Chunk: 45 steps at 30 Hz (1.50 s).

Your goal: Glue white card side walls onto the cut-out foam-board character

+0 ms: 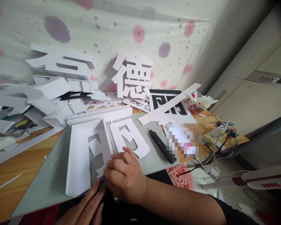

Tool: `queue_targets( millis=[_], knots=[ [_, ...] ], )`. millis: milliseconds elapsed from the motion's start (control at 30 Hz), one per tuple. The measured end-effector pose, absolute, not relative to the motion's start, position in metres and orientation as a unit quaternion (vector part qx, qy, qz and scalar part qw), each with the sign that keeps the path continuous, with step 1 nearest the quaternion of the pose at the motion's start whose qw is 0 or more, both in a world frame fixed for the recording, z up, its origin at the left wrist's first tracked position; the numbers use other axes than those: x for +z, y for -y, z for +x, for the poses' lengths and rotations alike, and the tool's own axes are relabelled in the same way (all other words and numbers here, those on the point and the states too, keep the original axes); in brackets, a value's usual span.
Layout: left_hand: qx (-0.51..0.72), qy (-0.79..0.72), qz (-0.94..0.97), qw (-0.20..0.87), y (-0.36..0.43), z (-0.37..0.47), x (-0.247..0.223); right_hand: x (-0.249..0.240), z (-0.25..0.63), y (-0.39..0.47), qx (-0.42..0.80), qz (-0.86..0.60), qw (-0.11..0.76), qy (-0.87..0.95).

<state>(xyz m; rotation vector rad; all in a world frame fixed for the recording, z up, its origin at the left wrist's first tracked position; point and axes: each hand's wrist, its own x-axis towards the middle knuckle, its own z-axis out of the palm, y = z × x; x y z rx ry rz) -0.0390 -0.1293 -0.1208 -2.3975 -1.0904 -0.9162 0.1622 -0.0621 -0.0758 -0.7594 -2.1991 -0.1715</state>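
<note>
White walls edge the notched character piece.

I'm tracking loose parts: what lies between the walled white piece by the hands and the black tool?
In the head view, a flat white cutout lies between them on the mat; the right hand overlaps its near end.

I'm watching through one camera on the person's head, facing forward and down across the worktable. It sits close over the work — the left hand and right hand crowd the lower edge — while the flowered sheet fills the far background.
</note>
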Motion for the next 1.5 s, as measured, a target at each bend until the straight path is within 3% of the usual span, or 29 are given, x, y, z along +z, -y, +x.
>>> queue_targets(
  millis=[167, 267, 700, 1100, 1500],
  knots=[
    [-0.321, 0.445, -0.822, 0.151, 0.143, -0.026, -0.097, -0.065, 0.163, 0.071, -0.012, -0.268, 0.426, 0.864],
    [-0.285, 0.475, -0.829, 0.082, 0.146, -0.019, -0.087, -0.063, 0.165, 0.073, 0.018, -0.261, 0.428, 0.865],
    [-0.226, 0.489, -0.843, -0.005, 0.149, -0.021, -0.075, -0.070, 0.169, 0.070, 0.002, -0.233, 0.430, 0.872],
    [-0.382, 0.485, -0.784, -0.068, 0.145, -0.023, -0.085, -0.065, 0.170, 0.072, 0.008, -0.247, 0.430, 0.868],
    [-0.389, 0.435, -0.806, -0.100, 0.140, -0.027, -0.116, -0.063, 0.170, 0.074, 0.020, -0.264, 0.427, 0.865]
  ],
)
